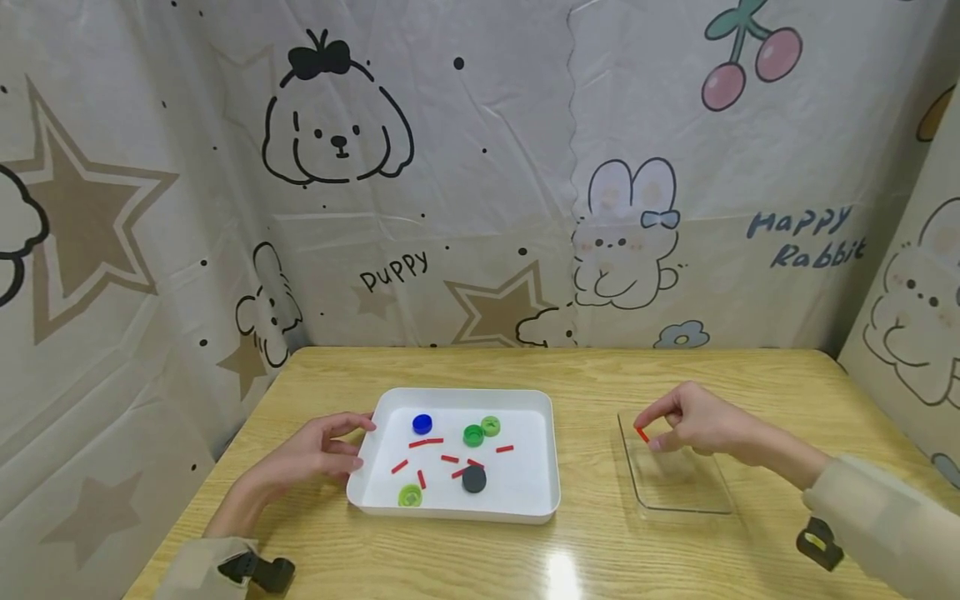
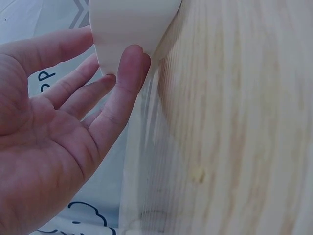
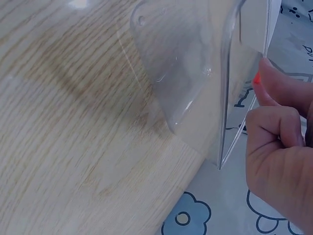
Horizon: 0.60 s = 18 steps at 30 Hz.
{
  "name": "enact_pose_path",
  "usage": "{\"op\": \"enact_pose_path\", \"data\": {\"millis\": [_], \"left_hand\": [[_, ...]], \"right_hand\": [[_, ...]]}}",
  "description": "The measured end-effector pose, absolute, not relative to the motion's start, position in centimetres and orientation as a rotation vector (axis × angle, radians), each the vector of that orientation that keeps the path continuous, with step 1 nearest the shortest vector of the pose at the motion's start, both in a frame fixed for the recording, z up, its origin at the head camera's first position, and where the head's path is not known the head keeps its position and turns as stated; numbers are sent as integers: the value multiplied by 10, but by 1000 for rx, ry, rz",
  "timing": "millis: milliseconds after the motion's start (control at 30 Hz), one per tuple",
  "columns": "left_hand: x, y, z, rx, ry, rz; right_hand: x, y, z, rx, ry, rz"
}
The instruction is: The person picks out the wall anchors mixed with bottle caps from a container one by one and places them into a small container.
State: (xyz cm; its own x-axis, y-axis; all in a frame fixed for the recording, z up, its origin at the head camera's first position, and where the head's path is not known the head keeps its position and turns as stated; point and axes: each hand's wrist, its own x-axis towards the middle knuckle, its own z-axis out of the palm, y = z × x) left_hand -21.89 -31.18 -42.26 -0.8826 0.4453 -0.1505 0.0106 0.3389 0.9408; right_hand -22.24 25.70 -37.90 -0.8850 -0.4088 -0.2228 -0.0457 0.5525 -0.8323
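Between thumb and index finger, my right hand (image 1: 693,419) pinches a small red stick (image 1: 642,435) above the clear plastic box (image 1: 684,510). In the right wrist view, the stick's red tip (image 3: 257,78) shows beside the box's transparent wall. My left hand (image 1: 315,450) rests its extended fingers against the left side of a white tray (image 1: 453,514); the left wrist view has the fingertips (image 2: 131,61) at the tray's outer wall. Several red sticks (image 1: 400,467) lie scattered in the tray. Among them are a blue cap (image 1: 422,424), a few green caps (image 1: 473,435) and a dark round cap (image 1: 474,479).
Both containers stand on a light wooden table (image 1: 600,375), the clear box to the right of the tray. A printed curtain (image 1: 480,208) hangs behind the table and along its sides. Each wrist carries a black strap device (image 1: 820,543).
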Motion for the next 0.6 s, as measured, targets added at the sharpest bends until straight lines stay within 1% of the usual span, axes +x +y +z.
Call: {"op": "enact_pose_path", "data": {"millis": [300, 600], "left_hand": [[-220, -313, -423, 409, 2212, 1572], [-219, -314, -423, 421, 2211, 1573]], "right_hand": [[-223, 254, -382, -405, 2414, -1211], [-224, 250, -382, -338, 2444, -1175]]}}
